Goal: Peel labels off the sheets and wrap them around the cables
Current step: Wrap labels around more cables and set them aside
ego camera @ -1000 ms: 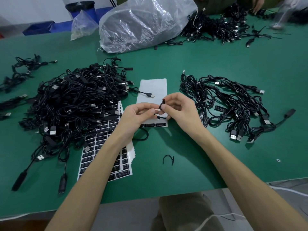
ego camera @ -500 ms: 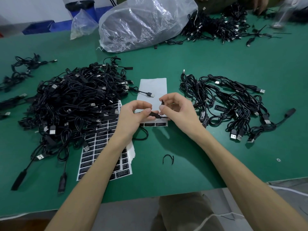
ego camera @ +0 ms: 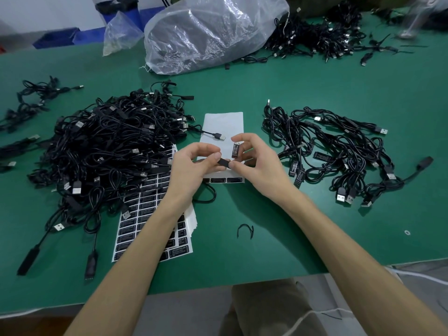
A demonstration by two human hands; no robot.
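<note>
In the middle of the frame your left hand (ego camera: 194, 166) pinches the cable's black block (ego camera: 224, 163), which lies sideways and points right at your right hand (ego camera: 258, 163), and that hand pinches the peeled label (ego camera: 235, 150) standing up and down just above the block's right end.
</note>
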